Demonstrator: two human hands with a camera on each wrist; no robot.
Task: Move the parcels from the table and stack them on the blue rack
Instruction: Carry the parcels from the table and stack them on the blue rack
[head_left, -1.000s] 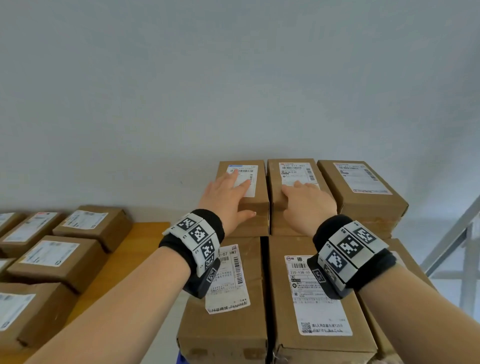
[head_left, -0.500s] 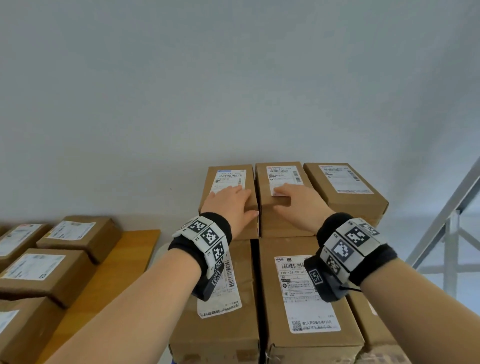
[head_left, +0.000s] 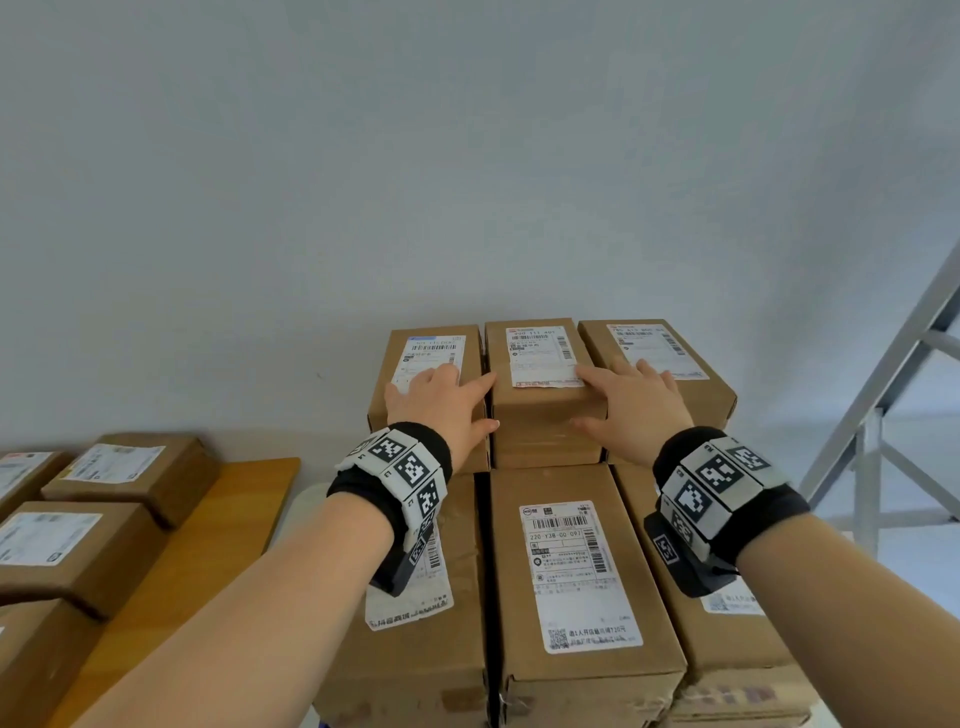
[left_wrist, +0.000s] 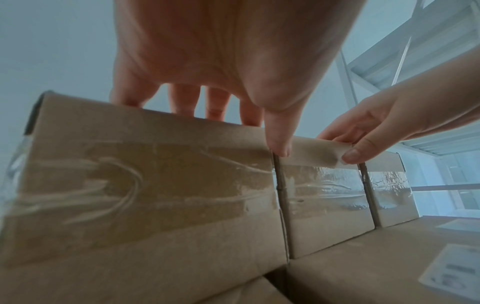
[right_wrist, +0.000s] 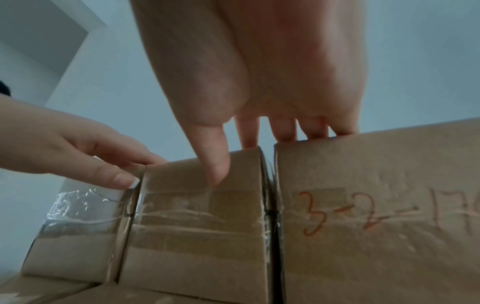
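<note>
Both hands lie flat with fingers spread, left hand (head_left: 441, 402) at 9 o'clock and right hand (head_left: 631, 410) at 3 o'clock of the middle parcel (head_left: 540, 395), top tier, long axis pointing 12, equally near.

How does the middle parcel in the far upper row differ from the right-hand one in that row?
The middle parcel is touched by both hands: left hand at its left edge, right hand at its right. The right parcel carries only the right hand's fingers. Its near face shows red handwriting; the middle parcel's shows only tape. Both are labelled brown cartons.
</note>
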